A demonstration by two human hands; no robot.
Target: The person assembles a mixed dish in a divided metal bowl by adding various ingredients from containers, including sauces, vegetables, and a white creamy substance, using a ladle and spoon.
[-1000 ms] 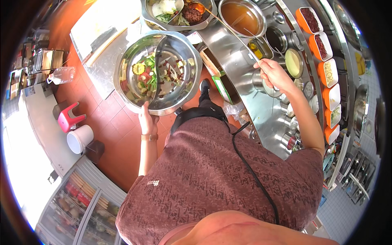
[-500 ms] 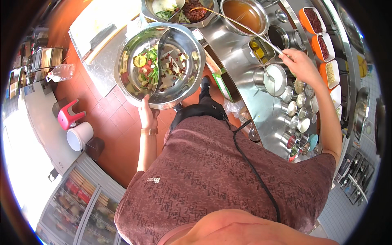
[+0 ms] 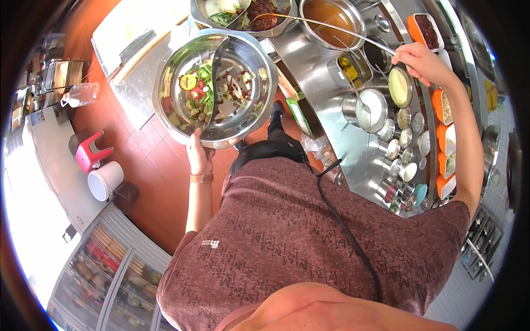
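Observation:
My left hand (image 3: 200,154) grips the near rim of a round steel pot (image 3: 248,130), held above the floor. A curved divider (image 3: 219,60) splits this pot in two. Its left side holds corn (image 3: 188,82), tomato (image 3: 194,94) and green scallion pieces (image 3: 206,100); its right side holds red chili bits and pale slices (image 3: 234,88). My right hand (image 3: 422,62) is closed round the handle end of a long-handled ladle (image 3: 342,28). The ladle's far end rests among dark red paste (image 3: 264,21) in a second divided pot (image 3: 247,30), just beyond the first.
A steel counter (image 3: 309,66) at right carries a pot of amber liquid (image 3: 330,15), an oil container (image 3: 349,67), a pot of white contents (image 3: 372,109), several small seasoning cups (image 3: 393,148) and orange tubs (image 3: 425,30). On the tiled floor at left stand a pink stool (image 3: 91,151) and white bucket (image 3: 106,181).
My right hand has moved right and away from me with the ladle handle, uncovering a bowl of pale yellow-green contents. My left hand and its pot stay nearly in place.

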